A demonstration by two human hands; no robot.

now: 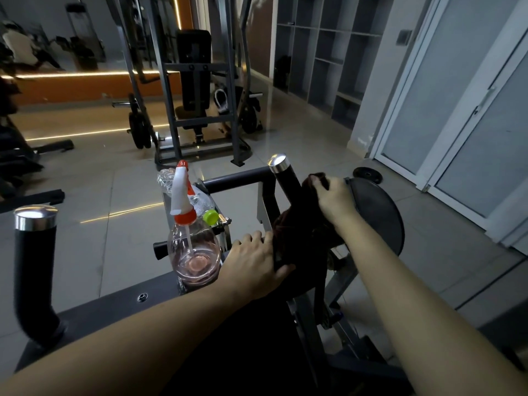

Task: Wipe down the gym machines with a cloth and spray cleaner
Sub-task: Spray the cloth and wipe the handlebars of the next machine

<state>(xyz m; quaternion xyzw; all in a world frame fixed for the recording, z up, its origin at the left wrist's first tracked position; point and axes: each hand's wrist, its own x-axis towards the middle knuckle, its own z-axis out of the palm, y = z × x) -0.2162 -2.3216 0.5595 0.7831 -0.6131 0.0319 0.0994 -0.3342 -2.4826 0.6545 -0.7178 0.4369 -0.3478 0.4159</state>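
— Fingers of the left hand (254, 261) curl round the lower end of the cloth (303, 238), thumb pinching it from below. What about the other?

— Those of the right hand (334, 201) are bunched over the cloth's upper end, clamped on it, just beside the right handle (285, 178). The cloth is dark, soft and crumpled, and hangs between the two hands against that handle's black grip.

— And the cleaner?

— A spray bottle (194, 250), clear and round-bellied with pinkish liquid and a white-and-orange trigger, stands upright on the machine's flat dark frame (120, 305), just beside the left hand. Behind it lies a crinkled clear bottle (200, 202) with a green cap.

— Handles?

— Both matt black tubes capped in bright chrome; the left handle (34, 252) is well apart.

— Surroundings?

— Glossy pale floor tiles (100, 172), open between this frame and another machine (197, 95) farther back. Grey shelving (323, 47) and frosted sliding doors (457, 115) close the right side; a weight plate (367, 175) lies near them.
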